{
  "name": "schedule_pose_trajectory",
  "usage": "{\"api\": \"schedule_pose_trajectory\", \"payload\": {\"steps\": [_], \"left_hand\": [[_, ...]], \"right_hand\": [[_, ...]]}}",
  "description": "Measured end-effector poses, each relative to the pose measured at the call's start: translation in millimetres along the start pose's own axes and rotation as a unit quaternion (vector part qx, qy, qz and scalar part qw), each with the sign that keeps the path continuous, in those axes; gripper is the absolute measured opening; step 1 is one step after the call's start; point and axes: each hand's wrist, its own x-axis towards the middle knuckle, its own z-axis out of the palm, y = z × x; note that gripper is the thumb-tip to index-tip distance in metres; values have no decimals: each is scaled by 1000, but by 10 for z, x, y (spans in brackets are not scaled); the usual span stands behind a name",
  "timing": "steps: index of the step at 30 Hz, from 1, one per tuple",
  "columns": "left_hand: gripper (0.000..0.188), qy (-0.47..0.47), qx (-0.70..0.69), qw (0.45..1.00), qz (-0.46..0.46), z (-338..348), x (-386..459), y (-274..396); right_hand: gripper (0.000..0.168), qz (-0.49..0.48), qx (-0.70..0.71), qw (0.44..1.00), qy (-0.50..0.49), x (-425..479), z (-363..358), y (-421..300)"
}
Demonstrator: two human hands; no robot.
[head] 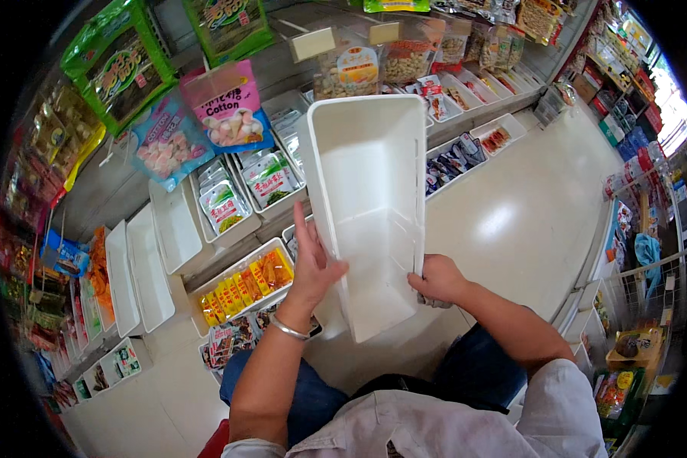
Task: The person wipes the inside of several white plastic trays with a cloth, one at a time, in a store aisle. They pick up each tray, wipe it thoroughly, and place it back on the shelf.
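Note:
A long white plastic bin (pixel 372 172) is held up before me, its open side facing me and bare inside. Faint scuffs mark its inner walls. My right hand (pixel 438 280) grips its right rim near the lower end, and something greyish, perhaps a cloth, shows under those fingers. On the other side, my left hand (pixel 315 257) has its fingers spread beside the bin's left wall. Its thumb lies at the rim; whether it presses on the plastic I cannot tell. A metal bangle (pixel 288 327) circles my left wrist.
Shelf bins hold packaged snacks (pixel 269 180); an empty white bin (pixel 174 229) stands left of them. Below is a bin of yellow snack packs (pixel 243 283). Marshmallow bags (pixel 229 109) hang above. A wire rack (pixel 635 280) stands right, beyond the tiled floor (pixel 526 229).

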Motion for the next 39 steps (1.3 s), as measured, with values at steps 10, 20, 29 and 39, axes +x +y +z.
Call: {"api": "schedule_pose_trajectory", "payload": {"steps": [10,20,29,39], "left_hand": [[92,-46,-20,994,-100,183,-231,-392],[90,-72,182,979,-66,65,-105,-460],[88,-104,320,941,42,4,-129,-266],[88,-96,246,964,14,-67,-49,-253]], "right_hand": [[27,24,-8,1000,13,-342,-310,55],[26,-34,-49,974,219,175,-624,-339],[22,-48,-178,972,-148,267,426,-761],[25,-132,-62,973,-177,402,184,-844]]}}
